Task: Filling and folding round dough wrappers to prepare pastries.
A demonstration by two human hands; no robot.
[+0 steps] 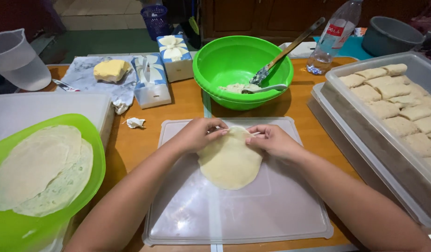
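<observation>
Head view: both hands pinch the wrapper's far edge.
Left hand (200,134) and right hand (270,139) hold the thin wrapper (229,161), lying toward the wrists on a plastic board (290,212); probably soft, light, tearable, best gripped by its rim.

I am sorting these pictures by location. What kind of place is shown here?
Probably a home kitchen or dining table used for making filled pastries. Both hands fold a thin wrapper on a plastic board, a green bowl holds filling, and a clear container holds folded pieces.
</observation>
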